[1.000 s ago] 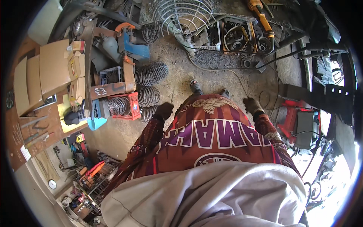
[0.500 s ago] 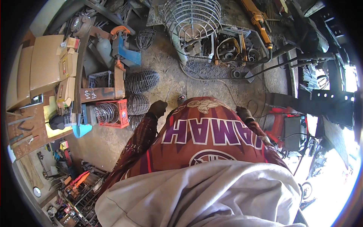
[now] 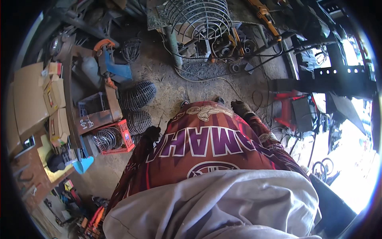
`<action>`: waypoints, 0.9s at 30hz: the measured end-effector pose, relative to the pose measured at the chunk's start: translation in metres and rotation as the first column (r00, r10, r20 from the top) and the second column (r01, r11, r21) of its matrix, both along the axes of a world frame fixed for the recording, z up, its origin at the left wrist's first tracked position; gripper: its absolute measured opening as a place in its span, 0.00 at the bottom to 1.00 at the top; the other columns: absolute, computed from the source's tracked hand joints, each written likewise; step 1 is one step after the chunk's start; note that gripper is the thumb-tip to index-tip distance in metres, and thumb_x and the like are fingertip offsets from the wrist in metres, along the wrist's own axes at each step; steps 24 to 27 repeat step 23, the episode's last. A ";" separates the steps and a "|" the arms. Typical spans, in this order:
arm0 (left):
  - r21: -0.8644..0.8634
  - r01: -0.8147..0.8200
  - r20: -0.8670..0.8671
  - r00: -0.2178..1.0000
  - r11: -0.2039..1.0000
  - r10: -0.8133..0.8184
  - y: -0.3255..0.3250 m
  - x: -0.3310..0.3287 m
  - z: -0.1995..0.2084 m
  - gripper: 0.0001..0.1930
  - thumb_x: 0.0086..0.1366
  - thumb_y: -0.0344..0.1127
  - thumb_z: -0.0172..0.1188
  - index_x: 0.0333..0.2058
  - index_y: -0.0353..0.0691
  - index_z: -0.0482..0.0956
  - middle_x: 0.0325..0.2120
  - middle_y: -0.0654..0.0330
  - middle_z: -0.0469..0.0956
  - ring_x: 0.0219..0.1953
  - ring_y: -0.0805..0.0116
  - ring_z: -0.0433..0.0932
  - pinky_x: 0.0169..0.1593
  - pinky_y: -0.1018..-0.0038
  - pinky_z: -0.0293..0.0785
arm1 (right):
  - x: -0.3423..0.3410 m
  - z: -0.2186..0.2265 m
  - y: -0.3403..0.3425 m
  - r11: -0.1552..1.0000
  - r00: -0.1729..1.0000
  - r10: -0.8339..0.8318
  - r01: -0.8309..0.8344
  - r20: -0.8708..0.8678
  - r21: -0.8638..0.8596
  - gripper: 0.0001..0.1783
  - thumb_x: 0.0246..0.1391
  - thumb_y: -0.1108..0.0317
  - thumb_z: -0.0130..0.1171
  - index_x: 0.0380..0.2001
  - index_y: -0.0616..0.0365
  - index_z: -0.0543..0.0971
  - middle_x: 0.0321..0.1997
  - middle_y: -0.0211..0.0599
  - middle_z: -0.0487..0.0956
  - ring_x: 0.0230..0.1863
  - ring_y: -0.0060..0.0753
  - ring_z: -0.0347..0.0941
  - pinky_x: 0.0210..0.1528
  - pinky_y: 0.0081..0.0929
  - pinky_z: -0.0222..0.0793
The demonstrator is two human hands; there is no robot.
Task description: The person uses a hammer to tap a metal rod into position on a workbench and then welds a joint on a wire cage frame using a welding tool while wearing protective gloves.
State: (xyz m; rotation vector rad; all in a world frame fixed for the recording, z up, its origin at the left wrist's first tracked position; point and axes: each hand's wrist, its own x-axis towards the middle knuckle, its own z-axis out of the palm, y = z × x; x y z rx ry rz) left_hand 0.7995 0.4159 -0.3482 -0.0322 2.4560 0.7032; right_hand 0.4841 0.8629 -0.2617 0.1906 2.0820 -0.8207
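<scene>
My left hand (image 3: 152, 134), in a dark glove, hangs by my left side, near the wire coils on the floor. My right hand (image 3: 241, 107), also gloved, is held out ahead of my right hip, above the floor. I see nothing sticking out of either hand, and the fingers are too dark and small to make out. Nearest my left hand are a round wire cage (image 3: 138, 122) and a larger one (image 3: 138, 95) behind it. The tips of my shoes (image 3: 219, 100) show past my red and purple shirt (image 3: 211, 141).
On the left stand a red crate (image 3: 127, 136) with wire rings, a blue and orange machine (image 3: 115, 65), and cardboard boxes (image 3: 30, 97). A bench (image 3: 157, 20) carries a wire cage (image 3: 199, 16) ahead. A cable (image 3: 199, 80) crosses the floor. A red stand (image 3: 283, 112) is on the right.
The surroundings have shifted left and slightly up in view as I moved. My right hand has swung forward, and my left hand has drawn back toward my body. A second shoe now shows.
</scene>
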 end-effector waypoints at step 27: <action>0.272 -0.658 0.364 0.745 0.702 0.558 -0.015 -0.149 0.074 0.17 0.60 0.45 0.51 0.29 0.34 0.74 0.18 0.58 0.75 0.19 0.65 0.75 0.26 0.66 0.73 | 0.013 0.012 -0.014 0.988 0.988 -0.155 0.154 0.005 0.012 0.24 0.54 0.45 0.54 0.37 0.55 0.80 0.31 0.37 0.79 0.32 0.35 0.75 0.36 0.36 0.71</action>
